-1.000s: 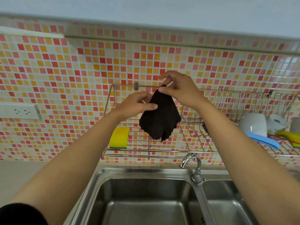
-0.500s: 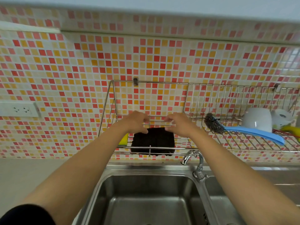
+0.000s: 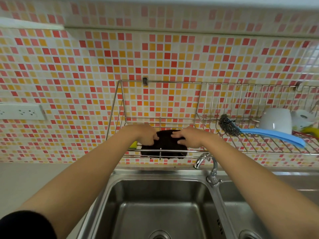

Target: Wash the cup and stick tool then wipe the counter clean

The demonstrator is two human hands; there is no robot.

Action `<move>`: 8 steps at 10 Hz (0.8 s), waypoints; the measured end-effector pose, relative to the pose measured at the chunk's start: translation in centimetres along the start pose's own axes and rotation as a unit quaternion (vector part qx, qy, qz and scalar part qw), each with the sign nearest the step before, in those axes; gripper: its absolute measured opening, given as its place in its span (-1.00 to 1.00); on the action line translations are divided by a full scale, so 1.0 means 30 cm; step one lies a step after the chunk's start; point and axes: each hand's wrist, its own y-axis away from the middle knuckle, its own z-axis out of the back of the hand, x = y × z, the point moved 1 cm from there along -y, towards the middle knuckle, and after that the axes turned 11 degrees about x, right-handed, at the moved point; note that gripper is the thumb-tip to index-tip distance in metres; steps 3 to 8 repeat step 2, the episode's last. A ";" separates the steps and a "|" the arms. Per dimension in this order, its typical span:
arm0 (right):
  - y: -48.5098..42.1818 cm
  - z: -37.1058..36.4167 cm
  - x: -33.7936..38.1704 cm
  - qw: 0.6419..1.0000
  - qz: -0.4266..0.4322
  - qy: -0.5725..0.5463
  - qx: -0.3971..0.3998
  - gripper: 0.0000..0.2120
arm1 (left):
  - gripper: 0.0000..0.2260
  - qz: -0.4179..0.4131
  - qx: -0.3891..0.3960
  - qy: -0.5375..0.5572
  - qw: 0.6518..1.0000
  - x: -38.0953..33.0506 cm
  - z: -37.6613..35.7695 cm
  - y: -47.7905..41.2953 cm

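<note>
A dark cloth lies folded on the left section of the wire rack above the sink. My left hand grips the cloth's left edge with curled fingers. My right hand rests on the cloth's right side, its fingers laid out over the top. The white cup stands upside down on the rack's right section. In front of the cup lies the stick tool, a blue handle with a steel-wool head, well to the right of both hands.
A yellow sponge peeks out left of the cloth. The faucet stands just below my right wrist, over the double steel sink. A wall outlet is at the left above the grey counter. More dishes sit at the far right.
One second ago both hands held the cloth hanging in the air in front of the rack. They have lowered it onto the rack, where it now lies under both hands.
</note>
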 end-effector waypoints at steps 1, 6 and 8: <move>0.108 0.016 0.048 0.993 -0.014 -0.049 -0.106 -0.60 | -0.70 0.005 -0.200 0.078 0.977 0.000 0.002 0.089; 0.181 0.028 0.107 0.976 -0.013 -0.107 -0.190 -0.68 | -0.81 0.046 -0.296 0.095 0.949 -0.032 -0.008 0.161; 0.181 0.028 0.107 0.976 -0.013 -0.107 -0.190 -0.68 | -0.81 0.046 -0.296 0.095 0.949 -0.032 -0.008 0.161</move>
